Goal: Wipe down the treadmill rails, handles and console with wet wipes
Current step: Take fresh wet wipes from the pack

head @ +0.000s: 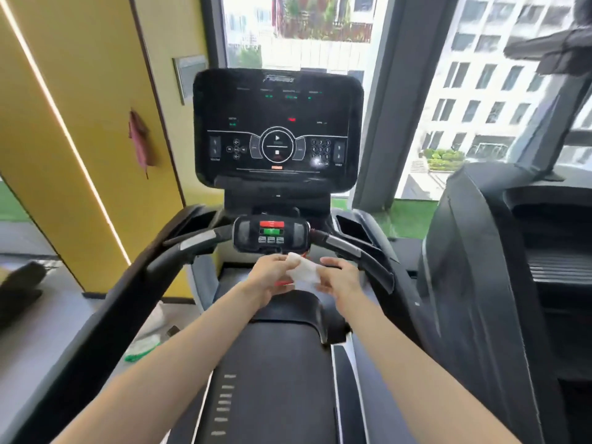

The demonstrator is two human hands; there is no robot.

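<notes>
I hold a white wet wipe between my two hands, out in front of me over the treadmill belt. My left hand has its fingers closed on the top left end of the wipe. My right hand grips the right edge with fingers and thumb. The wipe is bunched up and sits just below the small control pad, close to it, but I cannot tell if it touches. The pad has a red bar on top and a green bar under it, with little grey buttons below.

The big black console stands higher up. It shows a play sign in a ring and a number pad on the right. There is a name along its top edge and small words by the buttons, but they are too blurry to read. The grey handles stick out on each side of the pad. The left rail runs down beside my left arm.
</notes>
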